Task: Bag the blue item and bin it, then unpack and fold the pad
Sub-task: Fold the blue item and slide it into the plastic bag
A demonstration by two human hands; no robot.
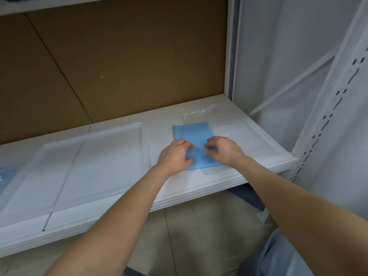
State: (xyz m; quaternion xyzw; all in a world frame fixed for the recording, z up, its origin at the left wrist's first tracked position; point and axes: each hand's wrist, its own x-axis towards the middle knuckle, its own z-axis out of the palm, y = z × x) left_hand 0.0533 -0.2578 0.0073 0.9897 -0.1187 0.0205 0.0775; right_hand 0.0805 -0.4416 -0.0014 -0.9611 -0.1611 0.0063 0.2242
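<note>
A folded light-blue pad (192,130) lies flat on the white shelf (253,136), right of centre. My left hand (175,154) sits on the pad's near left part, fingers curled and thumb tucked against its edge. My right hand (224,149) is on the near right part, with bent fingertips pinching the blue material. The hands cover the pad's near half. Just behind the pad an empty clear plastic bag (199,114) lies flat on the shelf.
A large shallow white tray (90,136) fills the shelf's left half. Something blue (6,173) shows at the far left edge, cut off by the frame. Brown board backs the shelf, and a perforated white upright (328,118) stands at the right. Tiled floor lies below.
</note>
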